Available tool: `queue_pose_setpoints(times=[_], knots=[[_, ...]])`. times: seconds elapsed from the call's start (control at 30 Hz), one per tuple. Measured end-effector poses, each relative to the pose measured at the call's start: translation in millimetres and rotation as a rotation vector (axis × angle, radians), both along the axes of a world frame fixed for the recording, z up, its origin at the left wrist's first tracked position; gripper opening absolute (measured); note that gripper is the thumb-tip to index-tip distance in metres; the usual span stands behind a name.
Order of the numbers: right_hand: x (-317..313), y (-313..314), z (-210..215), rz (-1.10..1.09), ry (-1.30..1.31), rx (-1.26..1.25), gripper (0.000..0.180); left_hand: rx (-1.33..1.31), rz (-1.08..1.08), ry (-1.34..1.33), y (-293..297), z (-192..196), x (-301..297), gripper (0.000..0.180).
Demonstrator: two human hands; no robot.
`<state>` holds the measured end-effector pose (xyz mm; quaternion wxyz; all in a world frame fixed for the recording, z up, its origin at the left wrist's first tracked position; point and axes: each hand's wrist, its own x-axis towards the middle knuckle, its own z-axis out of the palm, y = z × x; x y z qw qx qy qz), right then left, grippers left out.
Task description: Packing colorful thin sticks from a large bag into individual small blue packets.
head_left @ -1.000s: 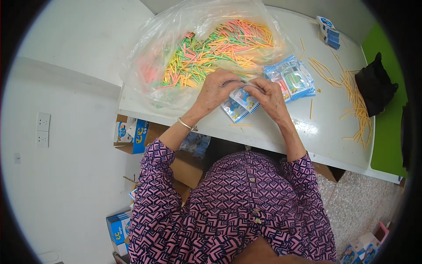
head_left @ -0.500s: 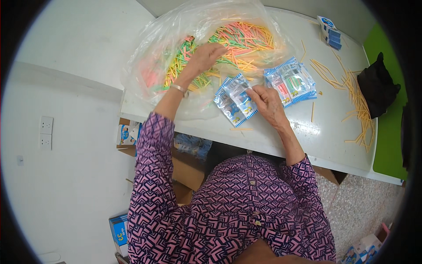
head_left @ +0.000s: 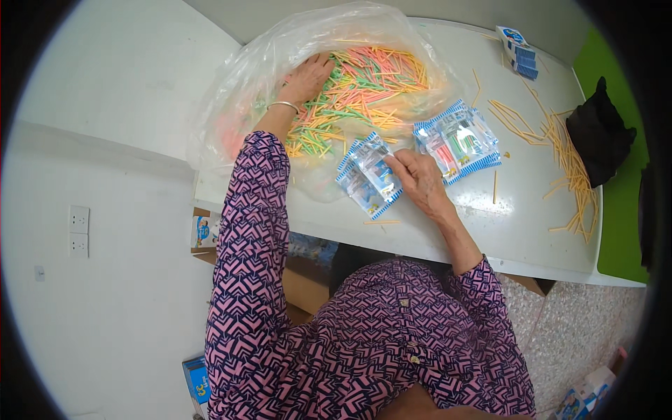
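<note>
A large clear plastic bag (head_left: 231,91) lies spread on the table, with a heap of thin pink, green and yellow sticks (head_left: 371,80) in it. My left hand (head_left: 306,78) is at the heap's left side, fingers stretched over the sticks and their tips partly hidden. With thumb and fingers my right hand (head_left: 422,183) pinches a blue-and-white plastic packet (head_left: 378,168); a similar one lies partly under it. Just right of these, a pile of packets (head_left: 465,136) shows pink and green sticks through clear windows.
Loose yellow sticks (head_left: 567,161) lie along the table's right side, beside a black cloth item (head_left: 600,133). A stack of small blue-and-white packages (head_left: 518,52) stands at the far right corner. Below the table's front edge are cardboard boxes (head_left: 304,283).
My left hand has moved left and a little farther away over the heap, its fingers opening out. The right hand keeps its hold on the packet. The whole view has shifted slightly.
</note>
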<state>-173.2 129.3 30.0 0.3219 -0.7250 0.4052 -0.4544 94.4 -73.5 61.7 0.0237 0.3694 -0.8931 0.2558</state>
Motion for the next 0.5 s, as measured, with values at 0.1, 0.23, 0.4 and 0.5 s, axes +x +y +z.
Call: queue_pose_setpoints(times=[0.1,0.23,0.4,0.5], knots=[[3,-1,2,0.006,-0.004,-0.015,0.026,-0.088,0.027,0.027,-2,-8,5,0.023],[1,-2,3,-0.005,-0.043,0.023,0.027,0.069,0.125,0.040,2,-5,-2,0.021],[0,-2,6,-0.003,-0.051,0.075,0.027,0.117,0.198,0.073,13,-3,-1,0.024],[2,-3,2,-0.004,-0.138,0.150,0.029,-0.151,0.160,0.231,22,0,0,0.023]])
